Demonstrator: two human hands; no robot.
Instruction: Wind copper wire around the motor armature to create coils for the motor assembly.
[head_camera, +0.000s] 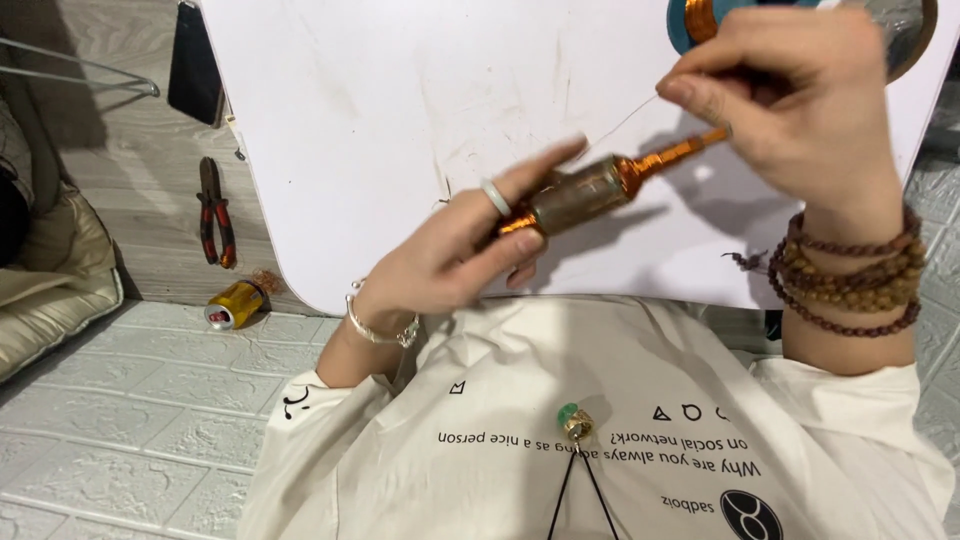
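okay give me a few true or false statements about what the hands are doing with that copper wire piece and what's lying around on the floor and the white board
1. The left hand holds a copper-wound spindle. True.
2. The right hand pinches a thin wire. True.
3. Pliers lie on the white board. False: they lie on the floor beside it.
4. A yellow can stands upright. False: it lies on its side.
5. The right wrist wears bead bracelets. True.
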